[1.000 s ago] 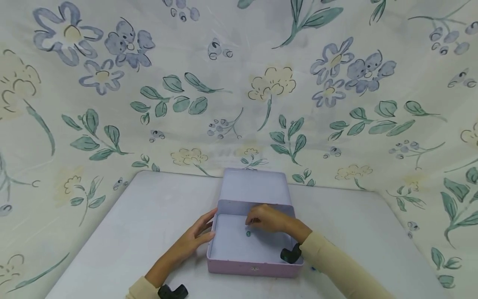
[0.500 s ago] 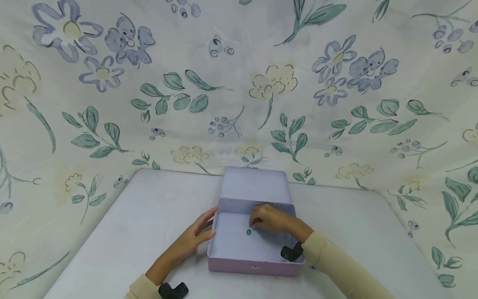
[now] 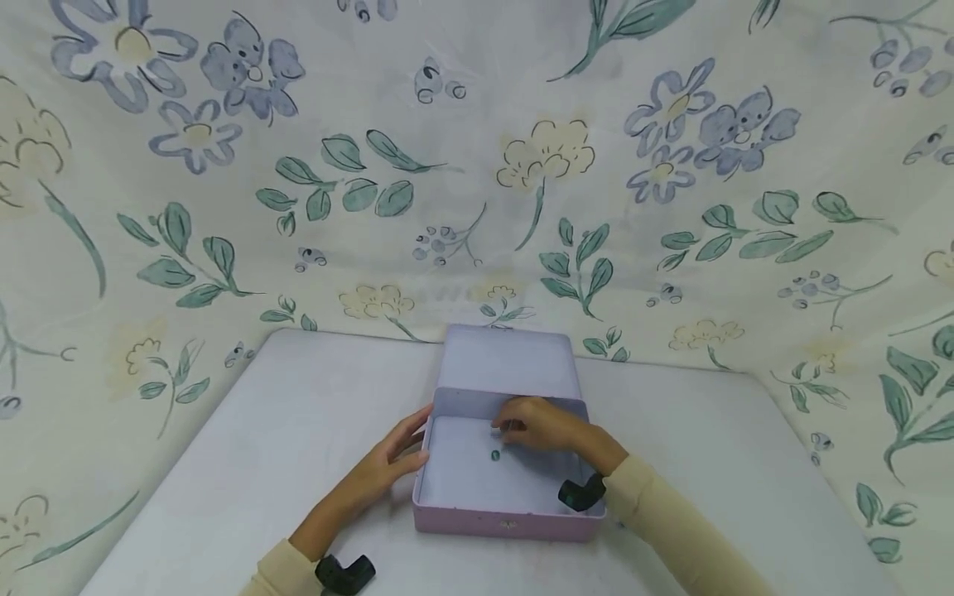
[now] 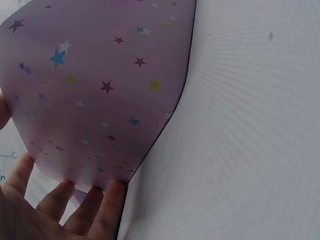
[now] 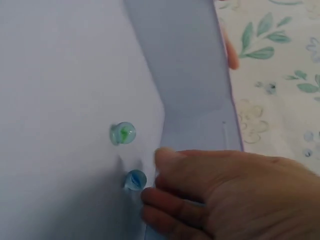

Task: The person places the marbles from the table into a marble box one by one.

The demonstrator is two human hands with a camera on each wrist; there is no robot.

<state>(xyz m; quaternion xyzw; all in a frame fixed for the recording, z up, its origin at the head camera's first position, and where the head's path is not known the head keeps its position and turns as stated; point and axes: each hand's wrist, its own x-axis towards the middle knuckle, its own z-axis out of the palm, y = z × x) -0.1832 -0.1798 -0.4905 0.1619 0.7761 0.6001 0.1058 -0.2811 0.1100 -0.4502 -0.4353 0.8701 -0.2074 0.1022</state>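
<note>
A shallow lilac metal box (image 3: 447, 521) lies on the white table with its lid (image 3: 510, 360) swung back. My left hand (image 3: 380, 472) rests against the box's left side, fingers extended; in the left wrist view the fingertips (image 4: 116, 192) touch its star-printed wall (image 4: 95, 125). My right hand (image 3: 540, 424) is inside the box. In the right wrist view its thumb and fingers are parted, with a blue-swirled glass marble (image 5: 135, 180) just beyond the fingertips; whether they touch is unclear. A green-swirled marble (image 5: 125, 132) lies nearby on the box floor.
The white table (image 3: 335, 389) extends on both sides of the box. Behind and around it hangs a floral cloth (image 3: 462, 190). A dark wrist camera (image 3: 581, 494) on the right wrist hangs over the box's front right corner.
My right thumb and fingers, close together half a second ago, have spread apart. The left hand keeps its place at the box wall. The whole head view has shifted slightly.
</note>
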